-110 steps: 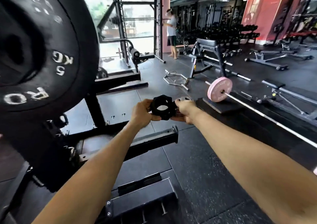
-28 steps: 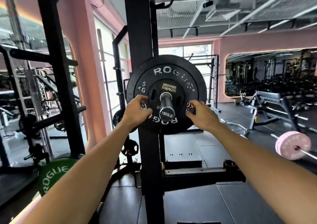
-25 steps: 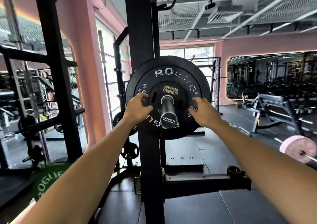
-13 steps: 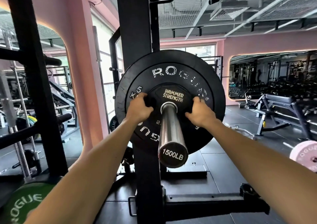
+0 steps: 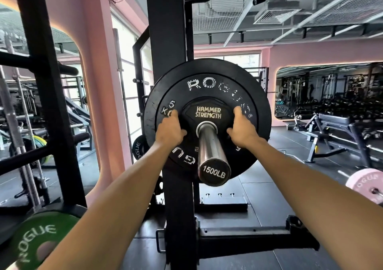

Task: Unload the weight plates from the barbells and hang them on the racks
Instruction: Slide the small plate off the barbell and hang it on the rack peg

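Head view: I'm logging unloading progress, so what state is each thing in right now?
Small Hammer Strength plate: on the sleeve, outermost, gripped at both sides.
Black 5 kg Rogue plate: on the sleeve, behind the small plate.
Barbell sleeve: loaded, no collar visible.
Left hand: curled on the small plate's left edge.
Right hand: curled on its right edge.
Green plate: low down at left, off this bar.

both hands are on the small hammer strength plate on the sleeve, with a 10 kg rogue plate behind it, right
Not quite. The head view shows the Rogue plate is marked 5 KG, not 10. The rest holds: left hand and right hand grip the Hammer Strength plate on the sleeve.
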`<action>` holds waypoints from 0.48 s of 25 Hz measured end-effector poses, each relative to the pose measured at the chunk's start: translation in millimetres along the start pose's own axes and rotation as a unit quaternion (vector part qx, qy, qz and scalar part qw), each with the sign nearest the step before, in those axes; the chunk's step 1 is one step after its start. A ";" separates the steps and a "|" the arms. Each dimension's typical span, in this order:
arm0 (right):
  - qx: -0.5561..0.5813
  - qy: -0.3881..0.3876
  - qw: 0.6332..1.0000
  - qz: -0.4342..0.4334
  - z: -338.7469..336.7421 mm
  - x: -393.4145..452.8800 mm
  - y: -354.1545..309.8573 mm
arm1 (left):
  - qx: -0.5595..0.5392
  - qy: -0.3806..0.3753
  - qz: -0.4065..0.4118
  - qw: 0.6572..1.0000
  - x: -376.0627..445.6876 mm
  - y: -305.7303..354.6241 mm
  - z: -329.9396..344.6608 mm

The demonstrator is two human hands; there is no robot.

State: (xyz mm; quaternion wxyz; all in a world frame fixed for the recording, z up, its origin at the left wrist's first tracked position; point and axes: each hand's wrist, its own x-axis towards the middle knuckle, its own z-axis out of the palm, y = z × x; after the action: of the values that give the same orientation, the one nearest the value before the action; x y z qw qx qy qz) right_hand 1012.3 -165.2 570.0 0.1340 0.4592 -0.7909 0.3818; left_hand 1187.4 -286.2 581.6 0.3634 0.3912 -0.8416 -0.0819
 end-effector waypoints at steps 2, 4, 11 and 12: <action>0.006 -0.004 1.000 -0.007 -15.8 -18.0 -7.0 | -0.019 -0.003 -0.005 1.000 -21.8 1.1 -11.1; -0.002 -0.012 1.000 -0.014 -31.9 -39.8 -15.3 | -0.028 -0.012 0.005 1.000 -46.7 3.7 -26.2; -0.047 -0.009 0.999 -0.023 -85.5 -137.2 -48.5 | -0.037 -0.026 0.041 0.998 -136.7 17.9 -89.4; -0.060 -0.012 0.998 -0.030 -93.3 -151.0 -52.8 | -0.027 -0.022 0.051 0.998 -149.1 20.9 -96.4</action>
State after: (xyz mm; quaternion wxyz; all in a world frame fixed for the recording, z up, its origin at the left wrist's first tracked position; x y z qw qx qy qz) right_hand 1125.0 -18.3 573.2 0.1629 0.4782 -0.7999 0.3242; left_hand 1304.0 -150.8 578.4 0.3590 0.3358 -0.8657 -0.0943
